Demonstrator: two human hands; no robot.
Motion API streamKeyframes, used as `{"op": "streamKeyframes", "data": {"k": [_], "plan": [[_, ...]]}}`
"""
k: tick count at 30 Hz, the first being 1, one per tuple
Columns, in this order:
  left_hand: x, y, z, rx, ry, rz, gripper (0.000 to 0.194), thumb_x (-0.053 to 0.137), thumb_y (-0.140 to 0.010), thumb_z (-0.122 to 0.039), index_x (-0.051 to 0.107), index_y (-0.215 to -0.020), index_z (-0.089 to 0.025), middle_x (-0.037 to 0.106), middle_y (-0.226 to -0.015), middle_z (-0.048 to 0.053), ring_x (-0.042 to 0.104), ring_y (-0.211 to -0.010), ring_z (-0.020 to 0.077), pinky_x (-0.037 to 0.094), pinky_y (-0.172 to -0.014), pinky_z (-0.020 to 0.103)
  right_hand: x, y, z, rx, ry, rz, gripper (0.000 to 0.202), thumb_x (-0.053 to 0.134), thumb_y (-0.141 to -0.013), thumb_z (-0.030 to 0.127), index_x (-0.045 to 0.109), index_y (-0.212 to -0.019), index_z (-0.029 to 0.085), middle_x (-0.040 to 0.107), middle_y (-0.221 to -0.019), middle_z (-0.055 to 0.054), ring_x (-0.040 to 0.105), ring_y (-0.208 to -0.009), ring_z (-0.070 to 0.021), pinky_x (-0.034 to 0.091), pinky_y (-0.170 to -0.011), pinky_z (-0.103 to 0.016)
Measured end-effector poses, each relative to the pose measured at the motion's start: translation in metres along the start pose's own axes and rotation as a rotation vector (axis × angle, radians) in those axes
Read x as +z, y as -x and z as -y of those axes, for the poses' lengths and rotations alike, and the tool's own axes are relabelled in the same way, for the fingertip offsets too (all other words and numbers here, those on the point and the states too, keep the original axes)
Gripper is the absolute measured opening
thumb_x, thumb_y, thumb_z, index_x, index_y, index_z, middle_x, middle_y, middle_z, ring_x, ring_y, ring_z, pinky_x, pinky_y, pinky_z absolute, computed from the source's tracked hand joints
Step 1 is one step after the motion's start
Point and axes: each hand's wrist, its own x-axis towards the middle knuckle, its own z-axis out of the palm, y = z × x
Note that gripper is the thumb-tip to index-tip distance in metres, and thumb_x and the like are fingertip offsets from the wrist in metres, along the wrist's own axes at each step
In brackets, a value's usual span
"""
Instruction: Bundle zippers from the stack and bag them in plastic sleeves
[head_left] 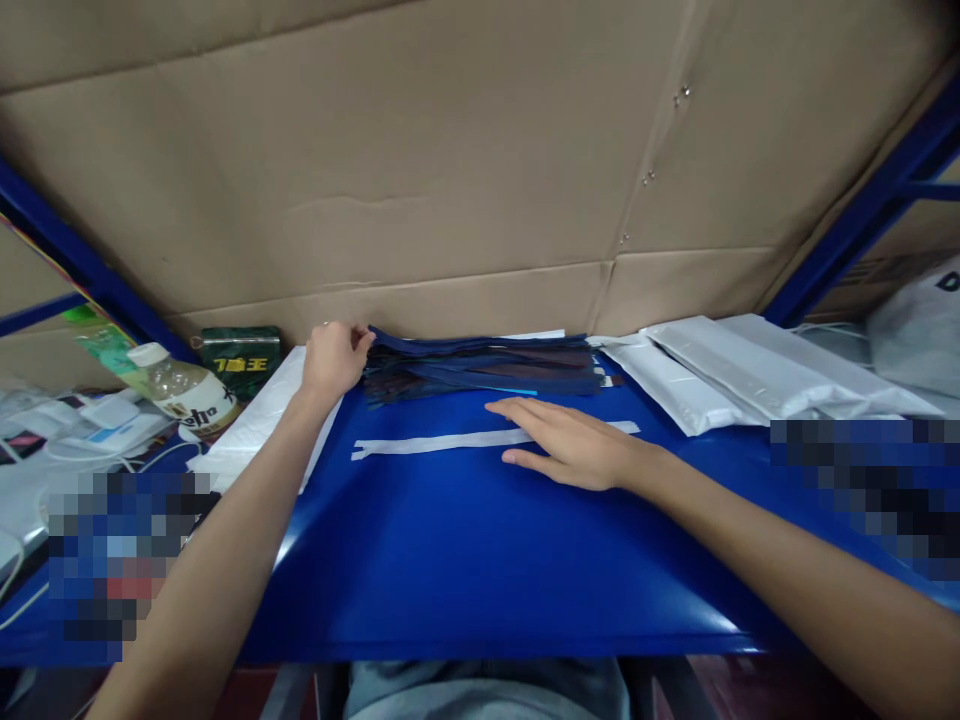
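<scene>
A pile of dark blue and brown zipper strips (480, 365) lies along the back of the blue table (450, 560). At the pile's left end, my left hand (336, 360) pinches the end of a dark blue strip between thumb and fingers. One white zipper strip (435, 443) stretches across the table in front of the pile. My right hand (574, 443) rests over the right part of this white strip, palm down, with its fingers extended and apart. Part of the white strip is hidden beneath it.
White plastic packets (757, 370) lie at the right. On the left are a white sheet (255, 425), a bottle (184, 385), a dark green packet (241, 358) and white chargers with cables (112, 420). A cardboard wall (420, 150) stands behind the table.
</scene>
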Motion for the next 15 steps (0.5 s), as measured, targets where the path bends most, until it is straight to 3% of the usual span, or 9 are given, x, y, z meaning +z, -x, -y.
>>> {"op": "streamKeyframes", "data": {"k": [2,5,10,15], "plan": [[-0.008,0.020,-0.018,0.082,0.101,-0.116,0.030,0.056,-0.103,-0.041,0.073,-0.107,-0.017,0.078,-0.105,0.012,0.069,-0.095,0.0270,0.050,-0.093,0.038,0.002,-0.002,0.002,0.003,0.007,-0.069,0.061,0.050,-0.108,0.050,0.041,-0.164,0.027,0.053,-0.160,-0.012,0.054,-0.145,-0.0342,0.048,-0.119,-0.056],[-0.013,0.058,-0.055,0.155,0.261,-0.155,0.024,0.058,-0.103,-0.039,0.071,-0.104,-0.018,0.078,-0.100,0.007,0.071,-0.087,0.0223,0.052,-0.084,0.034,0.005,-0.005,0.006,0.048,-0.057,-0.188,0.049,0.051,-0.108,0.045,0.055,-0.152,0.025,0.063,-0.151,-0.011,0.061,-0.138,-0.0316,0.050,-0.116,-0.051],[-0.007,0.113,-0.109,0.265,0.568,0.024,0.022,0.057,-0.105,-0.037,0.070,-0.100,-0.020,0.076,-0.095,0.003,0.071,-0.085,0.0175,0.053,-0.079,0.030,0.002,-0.010,0.022,0.077,-0.360,-0.288,0.034,0.060,-0.105,0.045,0.070,-0.129,0.024,0.076,-0.127,-0.006,0.073,-0.111,-0.0238,0.057,-0.101,-0.040],[-0.004,0.133,-0.132,0.370,0.698,0.213,0.019,0.059,-0.105,-0.031,0.070,-0.094,-0.020,0.076,-0.091,0.001,0.069,-0.083,0.0156,0.051,-0.078,0.028,0.009,-0.010,0.031,0.130,-0.613,-0.301,0.029,0.067,-0.101,0.049,0.077,-0.103,0.022,0.078,-0.098,-0.002,0.072,-0.092,-0.0210,0.056,-0.082,-0.033]]}}
